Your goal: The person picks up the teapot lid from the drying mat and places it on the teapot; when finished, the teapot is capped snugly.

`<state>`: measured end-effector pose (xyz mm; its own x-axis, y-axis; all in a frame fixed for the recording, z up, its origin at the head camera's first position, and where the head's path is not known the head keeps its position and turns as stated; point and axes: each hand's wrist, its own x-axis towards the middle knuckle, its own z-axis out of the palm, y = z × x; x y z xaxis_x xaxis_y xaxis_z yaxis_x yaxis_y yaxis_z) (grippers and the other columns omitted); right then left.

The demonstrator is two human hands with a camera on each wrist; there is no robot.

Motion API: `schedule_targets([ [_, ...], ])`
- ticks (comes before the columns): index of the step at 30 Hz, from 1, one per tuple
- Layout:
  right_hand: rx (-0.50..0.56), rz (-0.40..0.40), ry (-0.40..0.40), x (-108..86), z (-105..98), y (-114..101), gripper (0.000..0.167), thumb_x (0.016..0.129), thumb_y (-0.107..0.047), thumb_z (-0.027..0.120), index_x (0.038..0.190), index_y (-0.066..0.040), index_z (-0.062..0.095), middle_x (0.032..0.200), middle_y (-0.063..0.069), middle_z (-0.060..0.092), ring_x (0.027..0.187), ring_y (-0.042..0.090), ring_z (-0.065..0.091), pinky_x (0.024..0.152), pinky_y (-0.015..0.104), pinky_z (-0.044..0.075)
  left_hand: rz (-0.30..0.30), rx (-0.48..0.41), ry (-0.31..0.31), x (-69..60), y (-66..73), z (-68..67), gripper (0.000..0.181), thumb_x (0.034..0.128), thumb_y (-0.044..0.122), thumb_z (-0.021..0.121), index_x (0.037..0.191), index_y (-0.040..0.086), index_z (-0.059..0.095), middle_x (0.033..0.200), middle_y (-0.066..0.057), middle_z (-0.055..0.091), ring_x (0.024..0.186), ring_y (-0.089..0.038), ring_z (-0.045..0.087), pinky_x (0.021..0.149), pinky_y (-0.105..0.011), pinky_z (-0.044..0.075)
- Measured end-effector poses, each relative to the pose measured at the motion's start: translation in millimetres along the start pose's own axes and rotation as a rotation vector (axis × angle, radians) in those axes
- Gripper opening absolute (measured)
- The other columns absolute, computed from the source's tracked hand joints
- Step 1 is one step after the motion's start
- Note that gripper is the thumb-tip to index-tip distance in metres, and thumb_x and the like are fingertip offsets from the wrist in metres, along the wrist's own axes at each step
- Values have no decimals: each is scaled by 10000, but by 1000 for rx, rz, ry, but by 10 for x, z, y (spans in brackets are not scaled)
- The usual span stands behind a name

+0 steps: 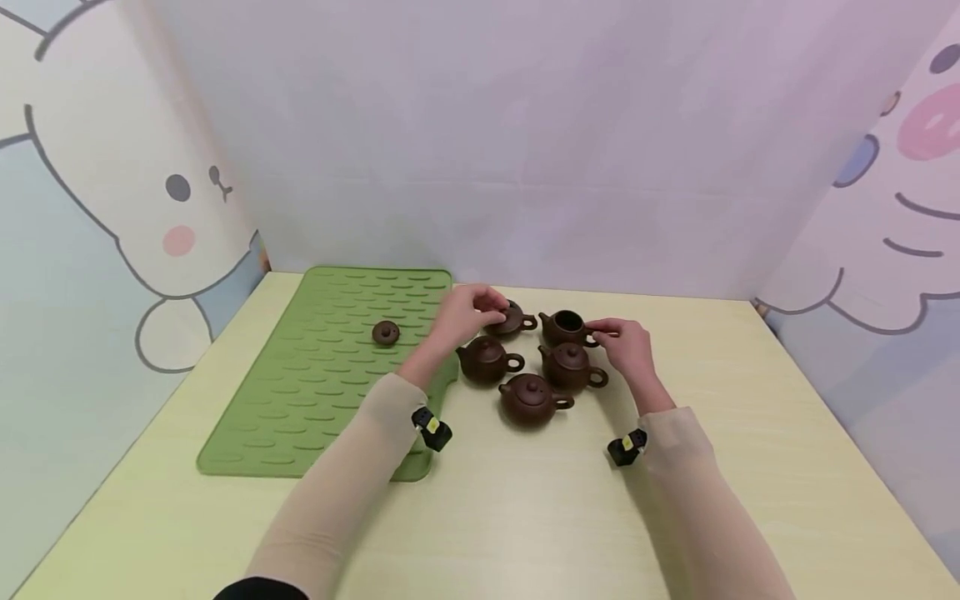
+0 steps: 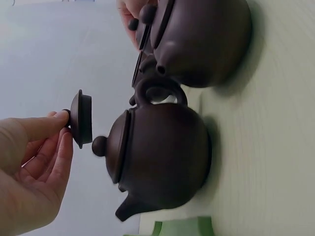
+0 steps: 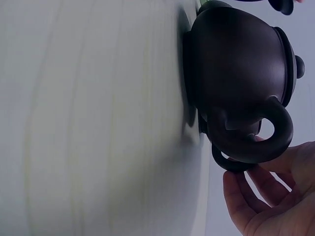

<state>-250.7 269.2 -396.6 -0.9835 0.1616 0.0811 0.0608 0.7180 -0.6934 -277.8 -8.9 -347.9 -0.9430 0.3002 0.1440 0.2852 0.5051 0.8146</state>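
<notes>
Pinched by its knob, a dark brown teapot lid (image 2: 81,120) stays clear of the nearest teapot in the left wrist view. The left hand (image 1: 467,315) holds it, close to the back-left teapot (image 1: 516,322) in the head view. At the back right stands a lidless teapot (image 1: 566,328), its round mouth showing. My right hand (image 1: 628,346) grips this pot's handle (image 3: 231,164) between thumb and fingers. Nearer stand a middle-left teapot (image 1: 483,362), a middle-right teapot (image 1: 567,367) and a front teapot (image 1: 528,402), all with lids on.
A green ridged mat (image 1: 322,375) lies on the left of the pale wooden table (image 1: 525,517). One loose lid (image 1: 386,333) rests on it. Behind the table hangs a pale backdrop (image 1: 510,167) with cartoon figures at its sides.
</notes>
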Motion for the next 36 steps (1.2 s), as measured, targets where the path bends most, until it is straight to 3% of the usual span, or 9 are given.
schedule_targets([
  [11, -17, -9, 23, -5, -5, 8, 253, 988, -96, 590, 1200, -43, 719, 1153, 185, 727, 996, 323, 685, 673, 234, 431, 27, -18, 16, 148, 146, 324, 140, 879, 123, 761, 1016, 104, 739, 990, -70, 760, 921, -191, 694, 850, -306, 537],
  [24, -9, -8, 24, 15, 10, 20, 242, 976, -106, 615, 1182, -54, 732, 1163, 177, 724, 888, 256, 598, 626, 247, 389, -2, -111, -38, 360, 259, 679, 140, 888, 98, 747, 1027, 101, 729, 1095, -67, 741, 1025, -220, 710, 831, -291, 575],
  [36, -2, -13, 35, 10, 10, 20, 242, 968, -80, 612, 1174, -44, 734, 1117, 173, 740, 920, 255, 657, 672, 221, 438, -4, -115, 10, 479, 259, 917, 101, 893, 73, 736, 987, 107, 722, 1057, -56, 737, 1008, -210, 698, 849, -311, 579],
])
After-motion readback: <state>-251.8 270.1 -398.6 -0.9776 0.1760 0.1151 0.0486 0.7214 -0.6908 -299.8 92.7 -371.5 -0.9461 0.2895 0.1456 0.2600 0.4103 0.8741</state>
